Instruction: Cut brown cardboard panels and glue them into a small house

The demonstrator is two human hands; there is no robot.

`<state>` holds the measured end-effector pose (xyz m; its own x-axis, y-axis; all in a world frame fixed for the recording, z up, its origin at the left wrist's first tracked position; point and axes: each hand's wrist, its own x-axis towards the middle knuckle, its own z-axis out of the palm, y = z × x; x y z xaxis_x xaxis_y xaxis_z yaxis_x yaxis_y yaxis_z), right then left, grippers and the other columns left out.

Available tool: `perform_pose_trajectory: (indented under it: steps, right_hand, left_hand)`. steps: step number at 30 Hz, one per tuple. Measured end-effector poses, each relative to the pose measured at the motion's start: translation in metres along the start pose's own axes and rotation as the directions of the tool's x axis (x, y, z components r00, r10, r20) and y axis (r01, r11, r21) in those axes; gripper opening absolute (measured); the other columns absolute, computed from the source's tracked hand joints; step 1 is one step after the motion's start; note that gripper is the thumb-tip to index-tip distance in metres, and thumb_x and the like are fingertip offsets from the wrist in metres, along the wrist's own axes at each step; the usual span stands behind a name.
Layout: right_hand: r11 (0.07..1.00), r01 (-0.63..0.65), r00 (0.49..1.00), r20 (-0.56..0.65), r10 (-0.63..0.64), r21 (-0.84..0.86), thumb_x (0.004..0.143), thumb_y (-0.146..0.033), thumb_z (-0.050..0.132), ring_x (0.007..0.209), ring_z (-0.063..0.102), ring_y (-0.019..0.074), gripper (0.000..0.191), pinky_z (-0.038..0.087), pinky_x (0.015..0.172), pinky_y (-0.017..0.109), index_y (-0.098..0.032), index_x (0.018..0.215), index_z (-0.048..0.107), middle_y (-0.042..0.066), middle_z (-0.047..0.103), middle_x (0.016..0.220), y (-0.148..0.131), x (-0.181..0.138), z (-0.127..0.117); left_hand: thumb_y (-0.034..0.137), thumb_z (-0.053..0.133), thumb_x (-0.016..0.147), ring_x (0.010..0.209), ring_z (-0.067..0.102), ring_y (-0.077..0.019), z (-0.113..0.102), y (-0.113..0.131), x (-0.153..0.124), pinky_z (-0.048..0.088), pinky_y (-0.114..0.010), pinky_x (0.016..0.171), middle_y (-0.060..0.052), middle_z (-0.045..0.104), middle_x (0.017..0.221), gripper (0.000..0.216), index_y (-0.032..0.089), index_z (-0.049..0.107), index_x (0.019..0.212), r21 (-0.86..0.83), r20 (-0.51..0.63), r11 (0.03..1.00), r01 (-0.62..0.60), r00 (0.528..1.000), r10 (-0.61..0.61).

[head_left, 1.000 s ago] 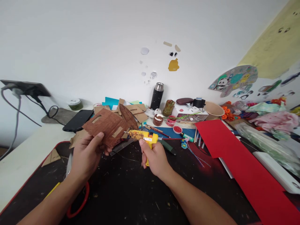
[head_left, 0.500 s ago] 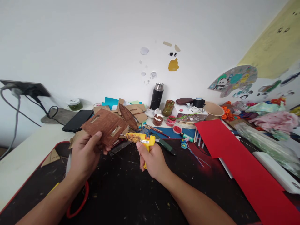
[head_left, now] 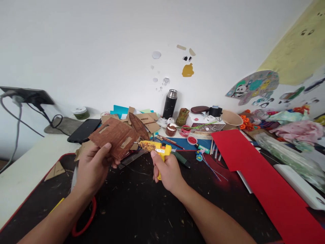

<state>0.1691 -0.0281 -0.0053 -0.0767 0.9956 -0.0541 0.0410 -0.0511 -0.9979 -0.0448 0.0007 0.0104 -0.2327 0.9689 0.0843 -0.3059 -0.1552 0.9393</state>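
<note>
My left hand (head_left: 95,166) grips a brown painted cardboard piece (head_left: 115,135) by its lower edge, thumb on the near face. Two rectangular slots are cut through this panel. My right hand (head_left: 169,169) is wrapped round the handle of a yellow hot glue gun (head_left: 156,149), whose nozzle points left at the panel's right edge. Whether the tip touches the cardboard I cannot tell. Behind the panel lies a brown boat-shaped piece (head_left: 138,126) on cardboard scraps (head_left: 152,126).
A black thermos (head_left: 170,104) stands by the wall, with paint jars (head_left: 171,129) to its right. Red card (head_left: 256,176) stretches across the right side. Red-handled scissors (head_left: 87,220) lie partly under my left forearm. A phone (head_left: 83,130) rests at the left.
My right hand and the glue gun have shifted slightly right and up. The nozzle sits a little farther right along the panel's edge. My left hand is nearly still.
</note>
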Motion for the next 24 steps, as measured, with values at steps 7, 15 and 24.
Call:
perform_pose_trajectory:
  steps: [7,15,24]
  right_hand:
    - [1.0,-0.005,1.0,0.004,0.005,0.002,0.083,-0.095,0.056,0.032,0.047,0.0112,0.074,0.039,0.039,0.024,-0.026,0.057,0.048,-0.003,0.046,0.037,-0.002,-0.0001,0.0001]
    - [1.0,-0.012,1.0,-0.005,0.012,-0.003,0.084,-0.093,0.056,0.033,0.047,0.0114,0.073,0.04,0.041,0.024,-0.026,0.058,0.049,-0.003,0.046,0.037,-0.0014,0.0003,-0.0001]
    - [1.0,-0.015,1.0,-0.006,0.015,0.01,0.084,-0.094,0.055,0.033,0.049,0.0119,0.072,0.039,0.04,0.024,-0.025,0.061,0.051,-0.004,0.047,0.037,0.0025,0.0029,-0.0007]
  left_hand:
    - [0.038,0.089,0.071,0.042,0.061,-0.0164,-0.0022,-0.0003,-0.001,0.048,-0.025,0.038,0.001,0.068,0.055,0.028,0.019,0.069,0.077,0.017,0.01,1.0,0.003,1.0,-0.003]
    - [0.04,0.089,0.07,0.043,0.062,-0.0169,-0.0011,0.0001,-0.0013,0.046,-0.024,0.038,0.001,0.069,0.056,0.03,0.02,0.069,0.077,0.023,0.012,1.0,0.011,1.0,-0.012]
    - [0.039,0.089,0.071,0.044,0.062,-0.0178,-0.0038,-0.0015,-0.0011,0.047,-0.026,0.038,0.002,0.068,0.057,0.031,0.022,0.064,0.076,0.015,0.01,1.0,0.026,1.0,-0.026]
